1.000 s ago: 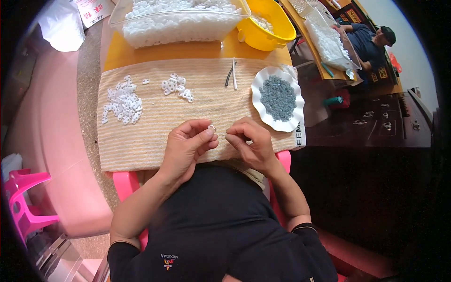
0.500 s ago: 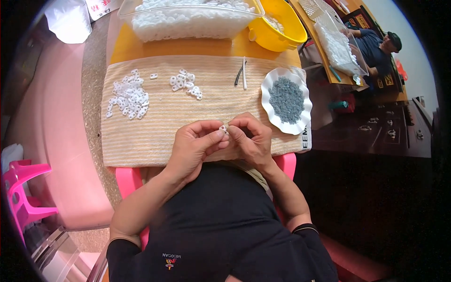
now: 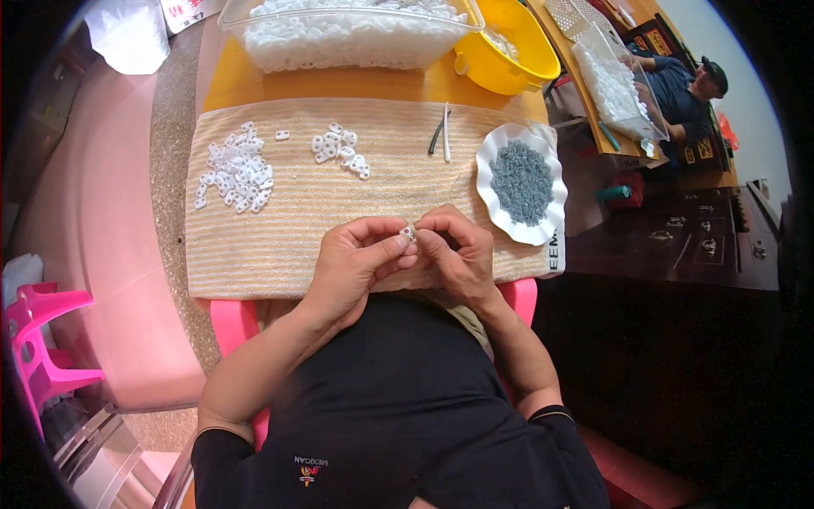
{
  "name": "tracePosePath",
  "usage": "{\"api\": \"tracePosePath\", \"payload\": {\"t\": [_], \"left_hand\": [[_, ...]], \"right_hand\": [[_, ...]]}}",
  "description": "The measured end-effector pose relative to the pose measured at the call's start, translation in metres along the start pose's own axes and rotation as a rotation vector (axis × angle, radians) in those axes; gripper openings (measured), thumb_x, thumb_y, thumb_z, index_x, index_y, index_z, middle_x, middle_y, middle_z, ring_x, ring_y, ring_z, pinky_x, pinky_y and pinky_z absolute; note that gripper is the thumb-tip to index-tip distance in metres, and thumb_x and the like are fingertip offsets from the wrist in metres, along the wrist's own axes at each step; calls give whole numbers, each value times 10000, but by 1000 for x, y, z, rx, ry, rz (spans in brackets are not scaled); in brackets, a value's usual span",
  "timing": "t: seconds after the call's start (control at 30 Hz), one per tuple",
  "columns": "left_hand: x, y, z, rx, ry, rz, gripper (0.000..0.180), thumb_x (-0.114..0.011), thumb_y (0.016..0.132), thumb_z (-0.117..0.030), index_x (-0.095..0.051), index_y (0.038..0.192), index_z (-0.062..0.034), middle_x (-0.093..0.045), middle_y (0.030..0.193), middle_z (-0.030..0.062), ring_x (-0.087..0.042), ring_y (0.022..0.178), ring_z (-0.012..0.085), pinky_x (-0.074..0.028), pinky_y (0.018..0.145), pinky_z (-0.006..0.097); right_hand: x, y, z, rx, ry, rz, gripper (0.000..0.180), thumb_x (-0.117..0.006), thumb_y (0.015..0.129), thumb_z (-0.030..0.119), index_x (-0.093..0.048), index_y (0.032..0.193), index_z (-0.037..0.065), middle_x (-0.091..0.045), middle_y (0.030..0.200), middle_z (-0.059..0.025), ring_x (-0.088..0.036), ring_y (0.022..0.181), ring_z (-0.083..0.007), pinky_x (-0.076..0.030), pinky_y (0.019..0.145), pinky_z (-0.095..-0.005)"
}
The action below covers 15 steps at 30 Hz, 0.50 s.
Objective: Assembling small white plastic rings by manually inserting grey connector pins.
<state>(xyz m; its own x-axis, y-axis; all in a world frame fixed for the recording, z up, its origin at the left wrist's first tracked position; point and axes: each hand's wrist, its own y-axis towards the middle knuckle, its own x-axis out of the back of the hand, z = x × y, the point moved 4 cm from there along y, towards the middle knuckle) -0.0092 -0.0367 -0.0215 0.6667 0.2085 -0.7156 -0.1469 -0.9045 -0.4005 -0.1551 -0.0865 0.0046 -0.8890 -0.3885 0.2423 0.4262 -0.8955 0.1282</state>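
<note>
My left hand (image 3: pixel 356 259) and my right hand (image 3: pixel 454 250) meet fingertip to fingertip over the near edge of a striped beige cloth (image 3: pixel 288 212). Between them they pinch one small white plastic piece (image 3: pixel 408 232). A large pile of white plastic pieces (image 3: pixel 236 167) lies on the cloth at the far left. A smaller cluster of white pieces (image 3: pixel 341 148) lies near the cloth's middle. A white scalloped plate (image 3: pixel 492 199) with small grey parts (image 3: pixel 521 179) sits on the right, close to my right hand.
Two thin sticks, one dark and one white (image 3: pixel 442 136), lie on the cloth. A clear tub of white pieces (image 3: pixel 356 34) and a yellow bowl (image 3: pixel 509 51) stand at the back. A pink stool (image 3: pixel 42 339) is at left. Another person (image 3: pixel 687 85) sits at the far right table.
Both hands have come together from slightly apart and now pinch the white piece between their fingertips. The view has shifted a little toward the table.
</note>
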Motion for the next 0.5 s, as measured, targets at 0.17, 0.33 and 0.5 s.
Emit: {"api": "tracePosePath", "payload": {"t": [0.17,0.33,0.5], "left_hand": [[2,0,1,-4,-2,-19,170,-637,875,-22,-619,1039,16,-676,910,99,-671,795,151,-575,734,250],[2,0,1,2,5,-15,174,-645,871,-27,-620,1037,14,-677,909,97,-672,793,150,-575,732,252],[2,1,2,3,1,-14,177,-646,870,-29,-619,1040,16,-675,914,98,-670,794,151,-574,734,254]], "right_hand": [[0,-1,-1,33,-39,-1,67,-626,883,16,-628,922,-39,-608,883,-69,-559,780,-105,-442,689,-221],[0,-3,-5,-68,54,4,63,-620,893,25,-622,915,-35,-594,887,-59,-549,775,-91,-435,676,-209],[2,-1,-3,33,-68,23,58,-624,887,24,-622,910,-30,-598,874,-66,-554,775,-108,-436,683,-222]]}}
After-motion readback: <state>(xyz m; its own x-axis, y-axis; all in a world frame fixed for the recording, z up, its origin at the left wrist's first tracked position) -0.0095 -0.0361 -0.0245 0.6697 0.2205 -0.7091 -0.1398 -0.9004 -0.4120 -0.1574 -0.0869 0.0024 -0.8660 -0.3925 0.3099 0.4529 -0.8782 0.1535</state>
